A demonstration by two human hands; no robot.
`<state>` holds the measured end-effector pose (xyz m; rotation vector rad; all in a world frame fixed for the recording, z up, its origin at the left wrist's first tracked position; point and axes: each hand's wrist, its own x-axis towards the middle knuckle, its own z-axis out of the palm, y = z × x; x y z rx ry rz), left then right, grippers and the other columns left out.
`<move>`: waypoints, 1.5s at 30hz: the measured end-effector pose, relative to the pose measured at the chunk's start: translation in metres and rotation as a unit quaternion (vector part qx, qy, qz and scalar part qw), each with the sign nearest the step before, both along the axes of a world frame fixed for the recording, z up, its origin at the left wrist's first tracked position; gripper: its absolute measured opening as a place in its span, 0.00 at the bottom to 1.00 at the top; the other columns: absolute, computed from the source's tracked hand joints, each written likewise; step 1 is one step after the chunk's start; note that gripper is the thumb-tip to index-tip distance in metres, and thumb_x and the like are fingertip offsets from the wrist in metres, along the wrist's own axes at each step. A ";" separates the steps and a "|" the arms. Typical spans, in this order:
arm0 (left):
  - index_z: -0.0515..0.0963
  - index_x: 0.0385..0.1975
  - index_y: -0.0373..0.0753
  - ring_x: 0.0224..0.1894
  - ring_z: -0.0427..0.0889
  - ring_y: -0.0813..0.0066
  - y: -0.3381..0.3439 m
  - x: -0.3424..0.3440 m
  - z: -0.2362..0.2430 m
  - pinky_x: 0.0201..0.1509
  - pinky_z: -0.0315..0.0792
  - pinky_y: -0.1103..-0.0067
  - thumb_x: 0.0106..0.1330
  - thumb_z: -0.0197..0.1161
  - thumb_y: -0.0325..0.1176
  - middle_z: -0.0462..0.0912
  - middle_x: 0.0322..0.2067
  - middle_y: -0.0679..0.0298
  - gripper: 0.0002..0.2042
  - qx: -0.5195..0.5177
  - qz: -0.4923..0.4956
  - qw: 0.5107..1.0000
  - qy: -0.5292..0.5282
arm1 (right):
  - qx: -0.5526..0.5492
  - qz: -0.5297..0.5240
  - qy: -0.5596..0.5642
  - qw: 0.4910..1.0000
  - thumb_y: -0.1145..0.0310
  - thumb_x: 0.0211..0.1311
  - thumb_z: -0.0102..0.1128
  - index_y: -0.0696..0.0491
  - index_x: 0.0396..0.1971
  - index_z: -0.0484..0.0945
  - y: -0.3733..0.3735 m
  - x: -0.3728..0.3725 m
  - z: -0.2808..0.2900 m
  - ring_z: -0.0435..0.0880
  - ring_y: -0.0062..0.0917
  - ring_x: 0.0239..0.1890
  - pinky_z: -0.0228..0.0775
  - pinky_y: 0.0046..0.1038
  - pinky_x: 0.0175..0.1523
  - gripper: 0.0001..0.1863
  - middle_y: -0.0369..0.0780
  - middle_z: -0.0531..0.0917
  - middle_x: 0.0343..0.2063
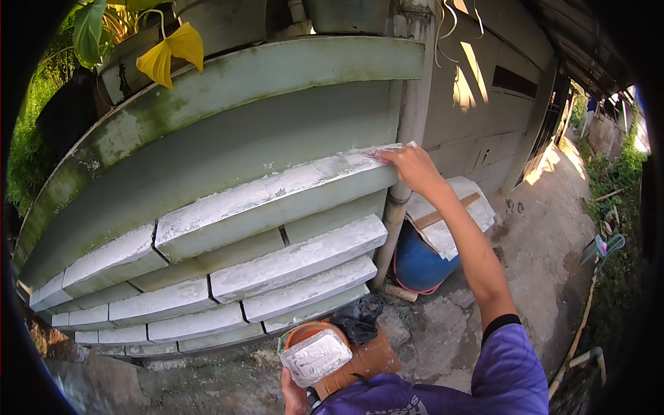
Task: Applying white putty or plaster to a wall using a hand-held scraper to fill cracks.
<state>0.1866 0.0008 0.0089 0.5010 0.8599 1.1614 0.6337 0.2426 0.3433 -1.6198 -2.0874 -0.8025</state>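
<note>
**Thin tool [378, 157] held at the end of a white-coated ledge [277, 188], paste tray [317, 356] held low**

In the head view, the thin tool, reddish and largely hidden by the fingers, is grasped by the right hand [413, 169]. It is held at the right-hand end of the uppermost white-coated ledge, beside a vertical pipe [412, 104]; whether the surface is being touched cannot be told. The ledge's top is covered unevenly with white, and grey patches are left showing.

The paste tray, shallow, pale and smeared with white, is gripped at its near left edge by the left hand [294, 395]. An orange bucket [304, 332] is partly hidden by the tray; whether the tray is supported by it cannot be seen. Just to the right, a black plastic bag [361, 319] is seen next to a brown board [377, 361].

Below the uppermost ledge, further lower ledges [297, 259] are stepped down the wall, their tops also whitened and divided by dark gaps. Beyond the pipe, a blue barrel [420, 261] is covered by pale sheets [462, 232], on which a wooden strip [430, 219] is laid. At upper left, a yellow leaf [173, 54] is seen hanging over the wall's rim.
</note>
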 end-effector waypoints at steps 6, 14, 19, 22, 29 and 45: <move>0.63 0.70 0.41 0.67 0.71 0.63 -0.005 0.023 0.004 0.70 0.65 0.64 0.77 0.43 0.57 0.72 0.66 0.62 0.31 -0.002 0.010 1.000 0.005 | 0.044 0.106 0.075 0.991 0.87 0.48 0.51 0.54 0.46 0.84 -0.034 0.001 -0.007 0.84 0.43 0.45 0.75 0.41 0.54 0.25 0.45 0.87 0.41; 0.64 0.70 0.41 0.67 0.71 0.64 -0.009 0.042 0.004 0.70 0.65 0.64 0.77 0.43 0.57 0.72 0.66 0.63 0.30 -0.008 0.028 1.000 0.006 | -0.009 0.063 0.119 0.991 0.86 0.50 0.51 0.54 0.46 0.84 -0.043 0.003 0.024 0.84 0.45 0.47 0.76 0.41 0.54 0.24 0.48 0.86 0.42; 0.64 0.70 0.41 0.67 0.71 0.64 -0.013 0.046 0.009 0.69 0.65 0.64 0.77 0.43 0.57 0.72 0.66 0.63 0.31 -0.006 0.016 1.000 0.005 | 0.059 0.065 0.085 0.992 0.86 0.51 0.53 0.53 0.46 0.84 -0.007 0.007 -0.010 0.85 0.42 0.47 0.77 0.40 0.54 0.23 0.46 0.87 0.44; 0.63 0.70 0.41 0.67 0.71 0.63 -0.013 0.042 0.007 0.69 0.65 0.64 0.77 0.43 0.57 0.72 0.66 0.63 0.31 -0.020 0.027 0.999 0.007 | 0.072 0.054 0.057 0.994 0.86 0.51 0.54 0.52 0.45 0.84 -0.016 0.005 -0.020 0.86 0.38 0.45 0.78 0.39 0.51 0.22 0.44 0.87 0.43; 0.63 0.71 0.41 0.68 0.70 0.63 -0.023 0.029 0.016 0.71 0.62 0.63 0.75 0.50 0.56 0.71 0.67 0.61 0.32 -0.093 0.063 0.994 0.000 | 0.082 0.004 0.070 0.994 0.84 0.53 0.55 0.52 0.44 0.85 -0.038 0.013 0.007 0.86 0.39 0.42 0.77 0.39 0.50 0.20 0.44 0.87 0.37; 0.64 0.69 0.39 0.64 0.73 0.65 -0.021 0.013 0.014 0.69 0.65 0.68 0.76 0.48 0.56 0.75 0.63 0.62 0.31 -0.055 0.045 0.997 -0.002 | 0.067 -0.023 0.036 0.997 0.85 0.51 0.55 0.52 0.43 0.85 -0.062 -0.014 0.012 0.86 0.35 0.43 0.78 0.36 0.50 0.20 0.41 0.88 0.39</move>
